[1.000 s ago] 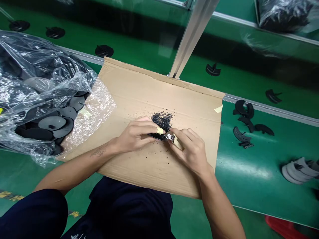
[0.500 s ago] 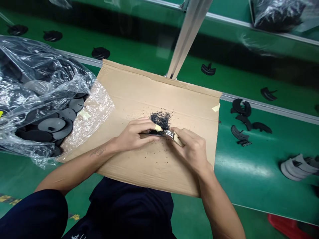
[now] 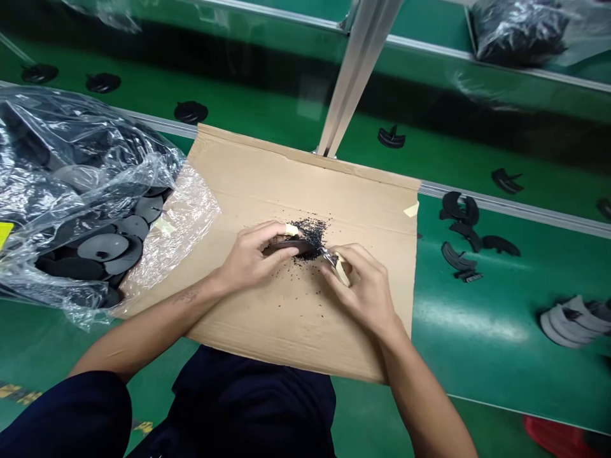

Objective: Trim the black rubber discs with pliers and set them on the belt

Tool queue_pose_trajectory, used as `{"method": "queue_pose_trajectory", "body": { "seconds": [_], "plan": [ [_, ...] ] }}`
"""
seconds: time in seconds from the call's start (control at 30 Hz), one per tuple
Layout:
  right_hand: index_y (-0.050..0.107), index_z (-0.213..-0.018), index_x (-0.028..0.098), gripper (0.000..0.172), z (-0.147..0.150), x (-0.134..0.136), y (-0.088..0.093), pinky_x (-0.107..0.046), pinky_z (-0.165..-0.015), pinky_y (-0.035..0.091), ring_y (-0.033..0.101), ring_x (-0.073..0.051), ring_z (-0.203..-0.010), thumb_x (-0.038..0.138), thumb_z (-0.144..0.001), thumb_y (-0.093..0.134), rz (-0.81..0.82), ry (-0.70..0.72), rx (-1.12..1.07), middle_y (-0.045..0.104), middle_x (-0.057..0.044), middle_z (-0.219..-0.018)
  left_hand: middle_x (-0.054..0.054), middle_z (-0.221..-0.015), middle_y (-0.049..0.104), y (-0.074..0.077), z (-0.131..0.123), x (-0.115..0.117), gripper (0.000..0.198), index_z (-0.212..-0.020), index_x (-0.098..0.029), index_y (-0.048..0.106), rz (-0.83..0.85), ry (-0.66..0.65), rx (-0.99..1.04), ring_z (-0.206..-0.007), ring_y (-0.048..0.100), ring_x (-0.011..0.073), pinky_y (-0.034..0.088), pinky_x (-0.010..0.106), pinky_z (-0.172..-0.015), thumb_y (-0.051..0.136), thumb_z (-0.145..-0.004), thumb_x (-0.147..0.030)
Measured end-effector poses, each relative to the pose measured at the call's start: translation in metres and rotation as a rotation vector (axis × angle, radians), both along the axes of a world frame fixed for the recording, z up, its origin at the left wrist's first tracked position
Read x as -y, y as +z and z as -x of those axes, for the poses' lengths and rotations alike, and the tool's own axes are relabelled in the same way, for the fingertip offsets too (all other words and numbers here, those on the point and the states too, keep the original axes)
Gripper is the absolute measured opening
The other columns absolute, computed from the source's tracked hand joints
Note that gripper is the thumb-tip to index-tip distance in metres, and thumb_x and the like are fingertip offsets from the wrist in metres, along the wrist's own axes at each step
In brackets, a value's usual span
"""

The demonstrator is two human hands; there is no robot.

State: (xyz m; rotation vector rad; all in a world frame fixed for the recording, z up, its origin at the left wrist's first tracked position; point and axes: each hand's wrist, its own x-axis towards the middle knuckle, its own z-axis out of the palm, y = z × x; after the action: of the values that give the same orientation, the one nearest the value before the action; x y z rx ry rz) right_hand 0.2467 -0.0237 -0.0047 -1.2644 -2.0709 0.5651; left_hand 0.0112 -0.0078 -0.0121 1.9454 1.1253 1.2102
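My left hand (image 3: 252, 256) grips a black plastic disc (image 3: 296, 245) by its left side, thumb on the near face; one finger wears a pale yellow wrap. Closed around the pale handles of metal nippers (image 3: 329, 256) is my right hand (image 3: 363, 280). The nippers' jaws lie close to the disc's right edge; whether they touch it I cannot tell. Just behind, a heap of small black clippings (image 3: 312, 230) is scattered over a cardboard sheet (image 3: 267, 318).
At the left, a clear plastic bag (image 3: 90, 159) holds several black discs (image 3: 102, 247). Curved black parts (image 3: 461, 210) lie on the green bench (image 3: 477, 331) at the right, near grey stacked pieces (image 3: 570, 324). A metal post (image 3: 358, 76) rises behind the cardboard.
My left hand has turned the disc, so its broad face now shows more. The nippers have shifted slightly, with their handles a little wider apart. The camera view has moved slightly.
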Motion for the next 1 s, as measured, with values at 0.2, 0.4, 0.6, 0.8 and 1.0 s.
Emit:
{"method": "queue_pose_trajectory", "body": {
  "seconds": [0.2, 0.4, 0.6, 0.8, 1.0],
  "plan": [
    [0.065, -0.104, 0.023, 0.009, 0.009, 0.007, -0.002, -0.034, -0.070, 0.053, 0.068, -0.020, -0.082, 0.024, -0.095, 0.064, -0.050, 0.029, -0.159, 0.074, -0.005, -0.094, 0.008, -0.102, 0.076, -0.006, -0.006, 0.008, 0.013, -0.104, -0.016, 0.066, 0.072, -0.185, 0.151, -0.094, 0.074, 0.0163, 0.063, 0.028, -0.082, 0.071, -0.094, -0.024],
    [0.066, -0.104, 0.021, 0.015, 0.007, 0.011, -0.002, -0.034, -0.068, 0.047, 0.069, -0.019, -0.081, 0.014, -0.092, 0.064, -0.310, 0.225, -0.048, 0.075, -0.006, -0.092, 0.008, -0.110, 0.074, -0.017, -0.003, 0.004, 0.025, -0.115, -0.019, 0.069, -0.250, -0.171, -0.146, -0.101, 0.071, 0.0169, 0.061, 0.031, -0.087, 0.060, -0.095, -0.007],
    [0.066, -0.113, 0.024, 0.023, -0.002, 0.005, 0.008, -0.035, -0.068, 0.050, 0.066, -0.020, -0.078, 0.016, -0.092, 0.063, -0.077, 0.102, -0.188, 0.072, -0.005, -0.092, 0.008, -0.104, 0.075, -0.016, -0.002, 0.001, 0.028, -0.115, -0.019, 0.070, -0.265, -0.184, -0.069, -0.095, 0.072, 0.0158, 0.061, 0.029, -0.080, 0.058, -0.094, -0.005],
    [0.068, -0.114, 0.021, 0.022, -0.011, -0.004, -0.001, -0.038, -0.072, 0.041, 0.061, -0.022, -0.083, 0.019, -0.096, 0.057, -0.193, 0.113, 0.261, 0.074, -0.007, -0.093, 0.009, -0.100, 0.076, -0.014, -0.005, 0.003, 0.020, -0.109, -0.016, 0.072, -0.260, -0.203, 0.003, -0.093, 0.074, 0.0152, 0.062, 0.027, -0.080, 0.063, -0.094, -0.006],
    [0.066, -0.116, 0.019, 0.022, -0.011, -0.003, -0.004, -0.036, -0.072, 0.041, 0.062, -0.022, -0.083, 0.020, -0.097, 0.055, -0.187, 0.148, 0.291, 0.075, -0.007, -0.095, 0.008, -0.098, 0.079, -0.014, -0.005, 0.003, 0.017, -0.107, -0.017, 0.072, -0.253, -0.230, 0.030, -0.092, 0.075, 0.0156, 0.064, 0.028, -0.080, 0.065, -0.094, -0.008]
  ]
}}
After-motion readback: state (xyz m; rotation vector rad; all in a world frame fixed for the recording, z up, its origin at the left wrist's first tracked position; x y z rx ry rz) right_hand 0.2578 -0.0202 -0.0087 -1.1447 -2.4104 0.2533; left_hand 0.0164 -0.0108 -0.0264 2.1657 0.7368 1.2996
